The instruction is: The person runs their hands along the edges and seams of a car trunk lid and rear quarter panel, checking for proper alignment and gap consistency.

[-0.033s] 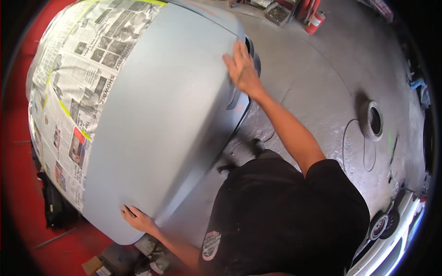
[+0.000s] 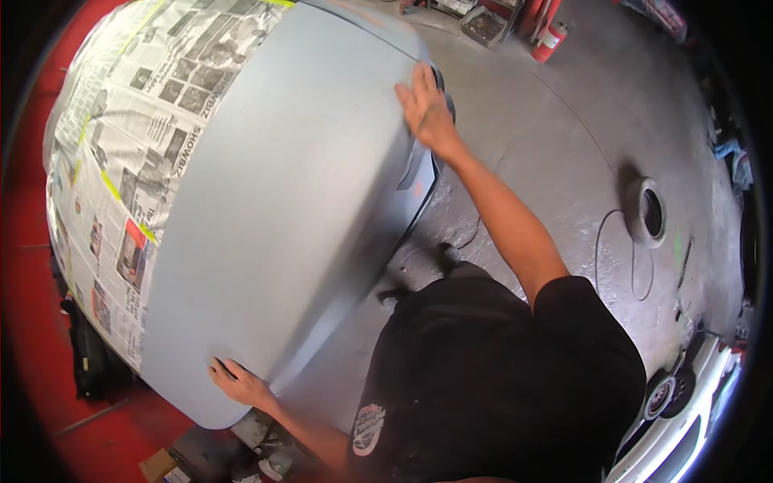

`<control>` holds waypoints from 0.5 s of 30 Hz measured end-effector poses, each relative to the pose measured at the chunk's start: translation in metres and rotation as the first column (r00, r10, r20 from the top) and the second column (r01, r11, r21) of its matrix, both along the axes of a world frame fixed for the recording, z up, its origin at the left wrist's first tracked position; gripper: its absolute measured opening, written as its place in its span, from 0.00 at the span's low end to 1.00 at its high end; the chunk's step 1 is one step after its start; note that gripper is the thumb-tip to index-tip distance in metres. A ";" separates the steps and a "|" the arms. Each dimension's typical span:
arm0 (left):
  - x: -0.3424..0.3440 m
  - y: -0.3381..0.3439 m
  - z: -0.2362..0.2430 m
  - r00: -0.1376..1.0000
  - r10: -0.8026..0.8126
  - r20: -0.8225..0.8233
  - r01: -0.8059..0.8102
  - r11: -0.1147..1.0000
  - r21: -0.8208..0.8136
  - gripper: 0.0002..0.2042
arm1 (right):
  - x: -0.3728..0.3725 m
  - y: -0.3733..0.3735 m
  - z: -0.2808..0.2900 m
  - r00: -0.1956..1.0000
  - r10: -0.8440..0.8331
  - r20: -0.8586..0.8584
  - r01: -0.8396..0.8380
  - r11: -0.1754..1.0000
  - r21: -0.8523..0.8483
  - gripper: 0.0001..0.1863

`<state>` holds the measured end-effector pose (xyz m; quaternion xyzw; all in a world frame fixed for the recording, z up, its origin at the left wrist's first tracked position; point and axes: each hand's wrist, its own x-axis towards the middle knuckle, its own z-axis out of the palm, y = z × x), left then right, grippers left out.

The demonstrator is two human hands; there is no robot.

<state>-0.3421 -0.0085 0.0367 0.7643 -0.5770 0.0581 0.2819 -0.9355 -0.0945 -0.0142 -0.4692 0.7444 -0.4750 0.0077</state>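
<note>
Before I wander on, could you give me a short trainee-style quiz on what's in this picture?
1. Which of the person's hands appears nearer the red fire extinguisher?
2. Fill in: strips of ____ tape cross the newspaper sheets bordering the bare grey surface.
3. True or false: the tyre lies on the newspaper sheets.

Key:
1. The right hand.
2. Yellow.
3. False; the tyre is on the floor.

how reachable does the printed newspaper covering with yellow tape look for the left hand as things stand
Probably yes: the left hand rests on the smooth, matte grey body panel, fairly near the printed newspaper covering, with just bare panel between them and nothing visible in the way.
</note>
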 end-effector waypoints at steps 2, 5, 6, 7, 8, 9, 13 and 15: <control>-0.008 -0.005 0.001 0.999 -0.028 0.033 0.029 1.000 -0.011 0.23 | -0.056 -0.024 -0.025 0.999 -0.029 -0.046 0.027 0.999 -0.042 0.36; -0.008 0.006 0.009 0.995 -0.012 0.100 0.014 1.000 -0.025 0.22 | -0.102 -0.029 -0.027 0.973 0.007 0.232 -0.049 0.983 0.176 0.31; -0.008 0.006 0.010 0.997 -0.007 0.079 0.008 1.000 -0.018 0.22 | -0.107 -0.020 -0.033 0.977 0.010 0.212 -0.050 0.982 0.184 0.31; -0.012 0.004 0.010 0.996 -0.028 0.082 0.031 0.999 -0.031 0.21 | -0.116 -0.010 -0.046 0.995 -0.058 0.085 0.048 0.992 0.113 0.29; -0.012 0.004 0.009 0.995 -0.045 0.094 0.049 0.998 -0.040 0.20 | -0.110 -0.005 -0.047 0.991 -0.128 -0.029 0.129 0.991 0.033 0.29; -0.014 0.004 0.008 0.996 -0.042 0.077 0.044 0.999 -0.032 0.20 | -0.106 0.001 -0.048 0.991 -0.124 -0.046 0.126 0.991 0.039 0.29; -0.010 0.004 0.005 0.993 -0.076 0.093 0.084 0.993 -0.086 0.19 | -0.043 0.018 -0.019 0.944 0.016 -0.330 0.033 0.989 0.142 0.38; -0.010 -0.002 0.001 0.991 -0.092 0.096 0.101 0.991 -0.092 0.18 | -0.043 0.010 -0.015 0.955 0.040 -0.294 0.018 0.981 0.193 0.41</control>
